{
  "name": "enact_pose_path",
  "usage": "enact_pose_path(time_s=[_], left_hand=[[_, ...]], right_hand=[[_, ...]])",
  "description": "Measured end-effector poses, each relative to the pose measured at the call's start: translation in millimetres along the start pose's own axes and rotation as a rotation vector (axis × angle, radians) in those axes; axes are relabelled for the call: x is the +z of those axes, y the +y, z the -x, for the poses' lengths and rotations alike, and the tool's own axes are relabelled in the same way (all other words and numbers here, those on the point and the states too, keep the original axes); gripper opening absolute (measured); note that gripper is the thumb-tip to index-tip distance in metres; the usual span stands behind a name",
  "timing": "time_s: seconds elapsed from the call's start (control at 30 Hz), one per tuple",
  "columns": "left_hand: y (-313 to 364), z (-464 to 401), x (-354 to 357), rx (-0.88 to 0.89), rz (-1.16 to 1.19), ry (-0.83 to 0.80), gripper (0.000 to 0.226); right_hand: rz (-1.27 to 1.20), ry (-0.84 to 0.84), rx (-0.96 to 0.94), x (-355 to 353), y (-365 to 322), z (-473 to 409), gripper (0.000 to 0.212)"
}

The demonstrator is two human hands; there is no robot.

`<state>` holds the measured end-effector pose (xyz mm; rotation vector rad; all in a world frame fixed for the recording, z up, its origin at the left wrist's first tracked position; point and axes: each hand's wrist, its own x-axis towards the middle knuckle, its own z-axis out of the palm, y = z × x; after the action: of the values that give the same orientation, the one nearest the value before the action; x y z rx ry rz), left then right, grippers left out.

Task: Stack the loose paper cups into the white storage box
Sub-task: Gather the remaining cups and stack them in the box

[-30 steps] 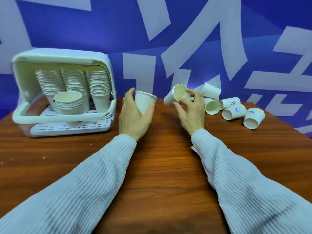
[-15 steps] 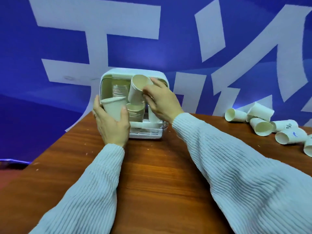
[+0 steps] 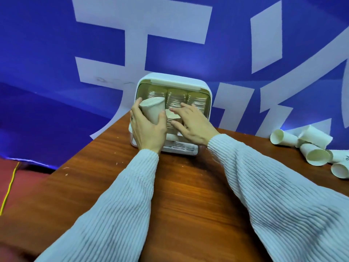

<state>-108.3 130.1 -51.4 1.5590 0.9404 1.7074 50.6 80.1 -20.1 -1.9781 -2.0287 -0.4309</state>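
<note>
The white storage box [image 3: 173, 80] stands open at the table's far edge, with three tall stacks of paper cups at its back. A shorter front stack [image 3: 172, 120] sits near its opening. My left hand [image 3: 147, 129] grips one paper cup [image 3: 153, 109], tilted, just in front of the box's left side. My right hand [image 3: 192, 123] is spread open against the front stack, fingers apart, holding nothing. Several loose paper cups [image 3: 313, 146] lie on their sides at the table's right.
The brown wooden table [image 3: 185, 195] ends on the left, with a red floor and a yellow cord [image 3: 9, 188] below. A blue banner with white shapes hangs close behind the box.
My right hand has let go of its cup onto the front stack and opened. My left hand still holds its cup, now raised and tilted. The view has moved closer to the box.
</note>
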Motion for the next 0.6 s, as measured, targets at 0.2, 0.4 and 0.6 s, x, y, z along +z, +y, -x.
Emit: enact_pose_path(time_s=[0.2, 0.4, 0.6], left_hand=[[17, -31, 18, 0.055, 0.016, -0.085, 0.064], [20, -39, 32, 0.191, -0.240, -0.260, 0.076], [-1, -33, 38, 0.188, -0.725, -0.530, 0.069]], right_hand=[[-0.205, 0.253, 0.129, -8, 5, 39, 0.046], [-0.194, 0.133, 0.227, -10, 18, 69, 0.044], [-0.228, 0.128, 0.271, -6, 24, 82, 0.040]])
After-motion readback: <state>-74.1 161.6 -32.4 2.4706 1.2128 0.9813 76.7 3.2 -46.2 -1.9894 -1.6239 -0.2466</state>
